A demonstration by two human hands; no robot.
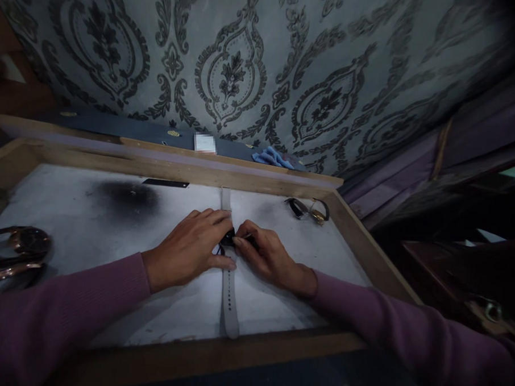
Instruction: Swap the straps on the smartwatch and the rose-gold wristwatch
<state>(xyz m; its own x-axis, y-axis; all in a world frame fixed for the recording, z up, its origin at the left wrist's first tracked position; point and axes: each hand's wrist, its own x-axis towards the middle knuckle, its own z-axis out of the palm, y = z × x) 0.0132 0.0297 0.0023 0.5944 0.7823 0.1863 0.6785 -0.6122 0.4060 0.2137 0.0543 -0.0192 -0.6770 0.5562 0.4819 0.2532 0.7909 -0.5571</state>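
Note:
A wristwatch with a pale strap (230,302) lies stretched out lengthwise on the white floor of a shallow wooden tray (179,162). Its dark case (228,237) shows only in part between my hands. My left hand (191,247) grips the watch from the left, fingers over the upper strap and case, thumb on the lower strap. From the right, my right hand (264,252) pinches thumb and fingers together at the case's edge. A thin dark piece shows by those fingers, too small to name.
More watches (29,243) lie at the tray's left side. Two small watches (312,210) rest at the far right. A flat black strip (165,183) lies near the back wall. Behind the tray are a blue cloth (273,157) and a small white item (204,143).

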